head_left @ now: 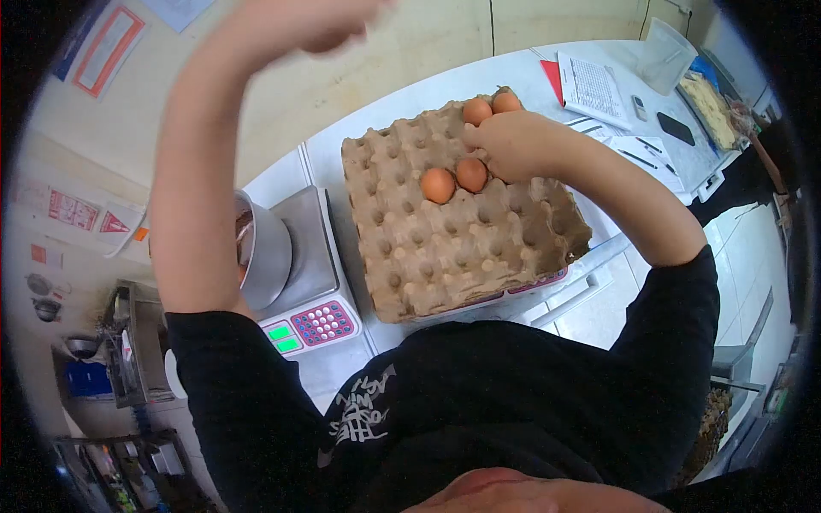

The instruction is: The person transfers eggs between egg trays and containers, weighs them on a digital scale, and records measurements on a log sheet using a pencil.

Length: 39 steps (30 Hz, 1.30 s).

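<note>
the egg tray [410,248] is brown, bumpy cardboard with rows of cups and a ragged edge, lying on the white table [402,101]. four smooth, orange-brown eggs [438,185] sit on it: two at its far edge, two nearer its middle. the right hand [517,147] is over the tray's far right part, between the pairs, fingers curled down; i can't tell how far apart they are or if they grip an egg. the left hand [329,26], blurred, is raised beyond the tray, its grip unclear. left of the tray, a grey pot [272,256] sits on a scale [325,323].
</note>
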Motion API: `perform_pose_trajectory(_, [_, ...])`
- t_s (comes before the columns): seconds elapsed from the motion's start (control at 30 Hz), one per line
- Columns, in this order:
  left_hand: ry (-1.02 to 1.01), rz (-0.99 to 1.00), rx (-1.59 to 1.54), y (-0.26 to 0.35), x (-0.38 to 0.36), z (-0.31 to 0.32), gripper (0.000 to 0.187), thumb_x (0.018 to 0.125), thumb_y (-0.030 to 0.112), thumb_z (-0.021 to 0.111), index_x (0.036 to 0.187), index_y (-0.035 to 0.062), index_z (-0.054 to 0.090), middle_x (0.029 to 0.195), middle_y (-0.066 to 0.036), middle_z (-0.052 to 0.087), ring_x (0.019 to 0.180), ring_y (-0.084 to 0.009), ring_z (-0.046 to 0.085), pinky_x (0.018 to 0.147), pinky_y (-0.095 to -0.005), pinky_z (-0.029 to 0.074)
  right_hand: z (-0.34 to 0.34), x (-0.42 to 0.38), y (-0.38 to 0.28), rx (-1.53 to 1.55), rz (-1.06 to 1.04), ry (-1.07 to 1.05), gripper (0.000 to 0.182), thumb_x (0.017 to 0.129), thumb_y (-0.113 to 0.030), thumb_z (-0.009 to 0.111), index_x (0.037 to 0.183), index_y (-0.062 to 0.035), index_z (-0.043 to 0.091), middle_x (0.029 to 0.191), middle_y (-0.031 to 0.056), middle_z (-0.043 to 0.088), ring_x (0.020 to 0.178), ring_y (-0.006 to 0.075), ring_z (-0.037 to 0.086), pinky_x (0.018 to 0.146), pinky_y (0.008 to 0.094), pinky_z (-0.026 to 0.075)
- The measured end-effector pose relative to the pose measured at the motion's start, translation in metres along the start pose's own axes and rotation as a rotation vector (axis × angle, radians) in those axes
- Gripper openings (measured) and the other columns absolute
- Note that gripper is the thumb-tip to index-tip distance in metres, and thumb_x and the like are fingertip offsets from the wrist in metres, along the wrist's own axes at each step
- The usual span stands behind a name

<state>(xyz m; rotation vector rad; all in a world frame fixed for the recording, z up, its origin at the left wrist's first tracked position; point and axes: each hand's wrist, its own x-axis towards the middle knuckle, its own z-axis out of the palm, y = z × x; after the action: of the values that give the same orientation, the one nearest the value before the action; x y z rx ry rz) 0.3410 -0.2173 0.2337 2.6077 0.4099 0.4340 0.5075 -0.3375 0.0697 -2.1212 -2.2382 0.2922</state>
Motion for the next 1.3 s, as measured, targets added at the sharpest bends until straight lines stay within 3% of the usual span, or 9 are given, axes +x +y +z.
perform_pose_trajectory(0.03, [-0.303,-0.05,0.371,0.001,-0.001,0.013,0.039,0.074,0.035,0.061,0.094,0.0014,0.058,0.085,-0.014,0.061,0.085,-0.0293,0.059,0.078,-0.0396,0.049,0.003,0.002,-0.001,-0.086,-0.049,0.026,0.022,0.075,-0.012,0.057,0.095,-0.0054,0.059,0.084,0.0137,0.063,0.079,0.0265,0.062,0.067,0.0366,0.048])
perform_pose_trajectory(0.1, [-0.34,-0.058,0.726,-0.019,-0.01,0.077,0.043,0.068,0.039,0.067,0.093,0.0054,0.063,0.083,-0.014,0.064,0.081,-0.0297,0.061,0.073,-0.0367,0.048,0.007,0.014,-0.003,-0.147,-0.056,-0.166,0.02,0.074,-0.016,0.058,0.091,-0.0078,0.063,0.087,0.0135,0.064,0.081,0.0263,0.063,0.066,0.0383,0.049])
perform_pose_trajectory(0.2, [-0.566,-0.111,0.736,-0.059,-0.024,0.145,0.041,0.065,0.042,0.069,0.087,0.0081,0.067,0.088,-0.014,0.065,0.086,-0.0295,0.062,0.073,-0.0396,0.049,0.018,0.032,-0.021,-0.201,0.089,-0.25,0.02,0.073,-0.022,0.058,0.084,-0.0092,0.067,0.086,0.0128,0.065,0.08,0.0263,0.063,0.067,0.0376,0.049])
perform_pose_trajectory(0.37, [-0.511,-0.114,0.572,-0.074,-0.039,0.167,0.042,0.065,0.047,0.067,0.086,0.0103,0.068,0.087,-0.013,0.066,0.082,-0.0287,0.063,0.069,-0.0423,0.051,0.023,0.033,-0.032,-0.226,0.113,-0.094,0.021,0.072,-0.027,0.06,0.084,-0.0113,0.068,0.09,0.0136,0.065,0.084,0.0283,0.063,0.074,0.0382,0.047])
perform_pose_trajectory(0.6, [-0.202,-0.141,0.285,-0.094,-0.112,0.007,0.046,0.065,0.049,0.066,0.092,0.0116,0.066,0.086,-0.013,0.066,0.079,-0.0273,0.063,0.071,-0.0369,0.048,-0.04,0.028,-0.063,0.367,0.131,0.031,0.045,0.062,-0.009,0.075,0.101,-0.0032,0.054,0.084,0.0123,0.06,0.079,0.0197,0.059,0.07,0.0299,0.047])
perform_pose_trajectory(0.73, [-0.313,-0.622,0.566,-0.168,-0.181,-0.047,0.043,0.064,0.047,0.065,0.085,0.0097,0.068,0.082,-0.013,0.066,0.075,-0.0263,0.063,0.069,-0.0362,0.048,-0.044,0.085,-0.173,0.371,-0.349,0.113,0.039,0.065,-0.022,0.077,0.091,-0.0019,0.056,0.079,0.0101,0.061,0.075,0.019,0.06,0.069,0.0301,0.047])
perform_pose_trajectory(0.8, [-0.46,-0.769,0.722,-0.186,-0.219,-0.042,0.042,0.064,0.046,0.065,0.082,0.008,0.068,0.082,-0.013,0.066,0.075,-0.0267,0.063,0.071,-0.0362,0.049,-0.026,0.131,-0.23,0.246,-0.507,0.198,0.049,0.066,-0.043,0.073,0.091,-0.003,0.057,0.08,0.0153,0.062,0.076,0.028,0.061,0.069,0.0348,0.048])
perform_pose_trajectory(1.1, [-0.437,-0.936,0.504,-0.301,-0.281,-0.004,0.045,0.068,0.043,0.063,0.099,0.0093,0.067,0.106,-0.014,0.062,0.099,-0.0276,0.059,0.083,-0.0364,0.047,0.079,0.317,-0.335,0.023,0.071,-0.507,0.056,0.07,-0.033,0.069,0.115,-0.0035,0.053,0.094,0.0157,0.064,0.076,0.0301,0.064,0.067,0.0404,0.05])
perform_pose_trajectory(1.3, [-0.588,-0.964,0.374,-0.317,-0.279,0.02,0.039,0.075,0.034,0.062,0.105,0.0102,0.065,0.112,-0.011,0.06,0.1,-0.023,0.06,0.082,-0.0334,0.049,0.133,0.329,-0.331,0.054,0.107,-0.388,0.047,0.079,-0.02,0.059,0.123,-0.0077,0.05,0.09,0.0146,0.064,0.074,0.0273,0.063,0.059,0.0426,0.051])
